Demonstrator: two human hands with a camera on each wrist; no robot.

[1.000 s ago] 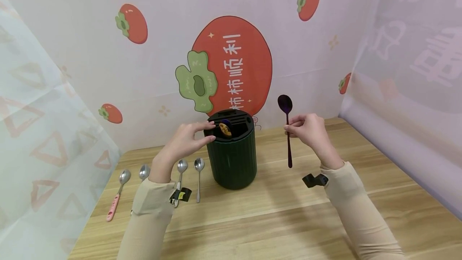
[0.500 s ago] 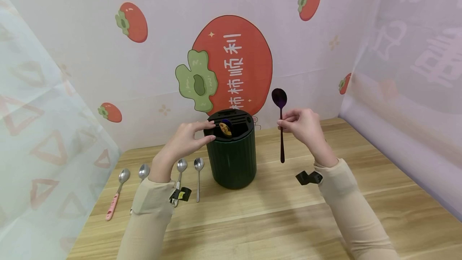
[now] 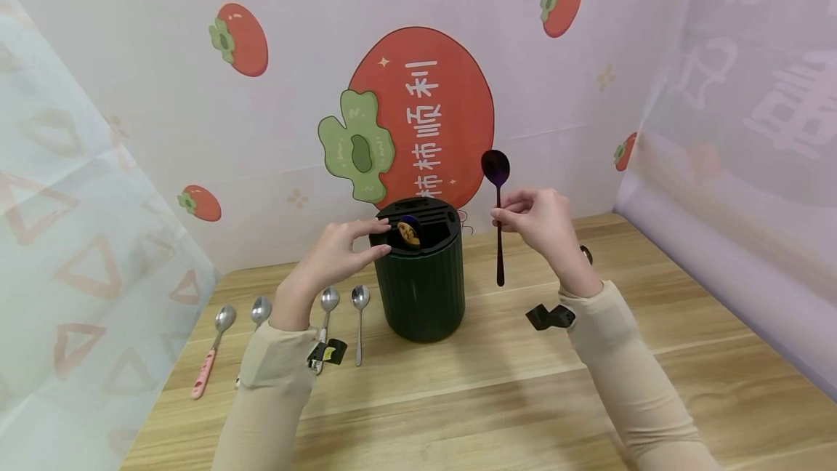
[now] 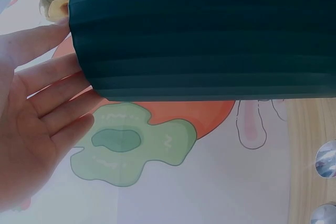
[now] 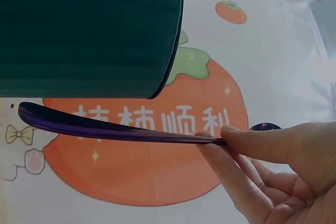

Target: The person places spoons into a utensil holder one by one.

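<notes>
A dark purple spoon [image 3: 495,167] stands upright in the air, bowl up, right of the dark green ribbed utensil holder [image 3: 423,296]. My right hand [image 3: 539,220] pinches its handle between thumb and fingertips; in the right wrist view the handle [image 5: 121,132] points left below the holder. My left hand [image 3: 333,253] rests its fingertips and thumb on the holder's left rim, fingers fairly straight, as the left wrist view also shows at the holder's edge. A gold spoon [image 3: 409,233] and a dark blue-purple spoon [image 3: 412,220] stand inside the holder, handles hidden.
Several silver spoons lie left of the holder, among them a pink-handled spoon [image 3: 214,351] and a small spoon [image 3: 360,325]; my left forearm partly covers others. Another spoon [image 3: 586,254] peeks out behind my right wrist. A printed cloth [image 3: 294,93] hangs behind the wooden table [image 3: 458,413].
My right hand has moved left and slightly up with the purple spoon, closer to the holder. A spoon behind the right wrist has come into view. My left hand has stayed on the rim.
</notes>
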